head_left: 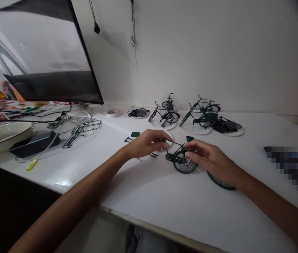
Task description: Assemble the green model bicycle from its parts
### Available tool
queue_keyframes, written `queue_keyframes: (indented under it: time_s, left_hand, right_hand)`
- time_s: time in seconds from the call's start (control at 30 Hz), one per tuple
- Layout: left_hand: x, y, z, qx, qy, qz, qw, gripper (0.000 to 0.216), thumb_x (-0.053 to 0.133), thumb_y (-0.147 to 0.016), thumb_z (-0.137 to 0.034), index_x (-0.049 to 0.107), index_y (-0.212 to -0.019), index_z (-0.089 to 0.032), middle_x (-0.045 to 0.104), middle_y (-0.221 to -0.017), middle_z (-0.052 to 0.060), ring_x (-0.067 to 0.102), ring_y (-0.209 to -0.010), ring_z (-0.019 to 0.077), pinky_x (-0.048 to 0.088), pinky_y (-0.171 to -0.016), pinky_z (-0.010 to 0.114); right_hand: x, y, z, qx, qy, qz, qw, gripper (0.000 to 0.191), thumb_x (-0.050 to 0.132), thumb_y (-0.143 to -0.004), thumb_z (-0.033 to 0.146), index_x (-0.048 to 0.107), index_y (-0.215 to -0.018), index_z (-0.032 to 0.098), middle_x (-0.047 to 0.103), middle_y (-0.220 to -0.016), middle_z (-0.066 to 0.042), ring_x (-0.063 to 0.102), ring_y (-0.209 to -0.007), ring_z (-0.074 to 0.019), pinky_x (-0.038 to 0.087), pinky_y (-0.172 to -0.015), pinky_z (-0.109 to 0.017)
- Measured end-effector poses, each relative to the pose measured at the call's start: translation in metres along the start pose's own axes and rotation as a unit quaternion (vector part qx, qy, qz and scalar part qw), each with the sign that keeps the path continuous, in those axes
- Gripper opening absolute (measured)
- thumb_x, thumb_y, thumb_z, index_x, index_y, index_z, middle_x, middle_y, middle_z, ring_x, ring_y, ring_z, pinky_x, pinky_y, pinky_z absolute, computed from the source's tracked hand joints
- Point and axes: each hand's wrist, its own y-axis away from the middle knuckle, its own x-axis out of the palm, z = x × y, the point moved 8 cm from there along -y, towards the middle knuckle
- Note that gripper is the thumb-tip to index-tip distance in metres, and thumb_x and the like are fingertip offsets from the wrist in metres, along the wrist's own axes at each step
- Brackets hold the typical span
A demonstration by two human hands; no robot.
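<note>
beyond the held bicycle [181, 161], tape roll [112, 113] markings blurred

The monitor [51, 59], sprues [79, 130] and miniature bicycles [176, 153] suggest a hobby workspace.

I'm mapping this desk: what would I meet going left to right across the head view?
Cream tray, dark tray, green parts frame, tape roll, left hand, green bicycle frame, right hand.

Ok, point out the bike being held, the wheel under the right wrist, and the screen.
Bike [182, 163]: head view, on its spokes.
Wheel [221, 185]: head view, on its lower edge.
Screen [51, 52]: head view, mid-panel.
</note>
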Motion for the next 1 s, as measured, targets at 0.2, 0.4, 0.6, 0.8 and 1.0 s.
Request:
queue_keyframes:
  time_s: [0.2, 0.4, 0.6, 0.8, 1.0]
  left_hand:
    - [-0.003, -0.003, -0.001, 0.019, 0.077, -0.123, 0.989, 0.036, 0.064, -0.091, -0.037, 0.058, -0.118, -0.013, 0.065, -0.088, 0.006, 0.062, -0.078, 0.0120, 0.054, -0.074, 0.027]
    - [0.004, -0.003, 0.001, -0.004, -0.005, -0.140, 0.990, 0.030, 0.066, -0.088, -0.036, 0.062, -0.106, -0.012, 0.068, -0.094, 0.008, 0.062, -0.080, 0.0126, 0.053, -0.074, 0.027]
    - [0.017, -0.005, 0.005, -0.021, 0.064, -0.122, 0.990, 0.015, 0.067, -0.086, -0.023, 0.065, -0.093, -0.010, 0.069, -0.087, 0.007, 0.065, -0.078, 0.0111, 0.054, -0.073, 0.025]
    - [0.021, -0.004, 0.008, -0.038, 0.030, -0.104, 0.993, 0.016, 0.063, -0.083, -0.014, 0.064, -0.098, -0.011, 0.067, -0.088, 0.005, 0.061, -0.069, 0.0084, 0.050, -0.063, 0.021]
    - [0.022, -0.002, 0.006, -0.026, 0.007, -0.109, 0.994, 0.017, 0.062, -0.084, -0.016, 0.067, -0.099, -0.011, 0.071, -0.089, 0.007, 0.066, -0.078, 0.0125, 0.055, -0.071, 0.024]
  right_hand:
    - [0.014, -0.001, -0.009, 0.077, -0.189, -0.007, 0.979, 0.032, 0.075, -0.080, 0.045, 0.066, -0.097, 0.019, 0.069, -0.092, -0.005, 0.064, -0.083, -0.0195, 0.052, -0.074, -0.033]
    - [0.016, 0.003, -0.013, 0.131, -0.306, -0.048, 0.942, 0.033, 0.077, -0.078, 0.042, 0.062, -0.096, 0.019, 0.067, -0.092, -0.004, 0.064, -0.080, -0.0172, 0.052, -0.068, -0.030]
    - [0.023, 0.001, -0.009, 0.093, -0.241, -0.030, 0.966, 0.037, 0.075, -0.080, 0.040, 0.057, -0.106, 0.021, 0.073, -0.097, -0.006, 0.069, -0.085, -0.0205, 0.056, -0.074, -0.035]
    - [0.018, 0.002, -0.008, 0.067, -0.175, -0.078, 0.979, 0.038, 0.075, -0.079, 0.041, 0.065, -0.108, 0.019, 0.073, -0.107, -0.009, 0.068, -0.101, -0.0255, 0.055, -0.085, -0.038]
    - [0.020, 0.003, -0.002, 0.059, -0.171, -0.062, 0.982, 0.034, 0.072, -0.083, 0.041, 0.068, -0.110, 0.021, 0.072, -0.111, -0.007, 0.068, -0.101, -0.0247, 0.055, -0.080, -0.035]
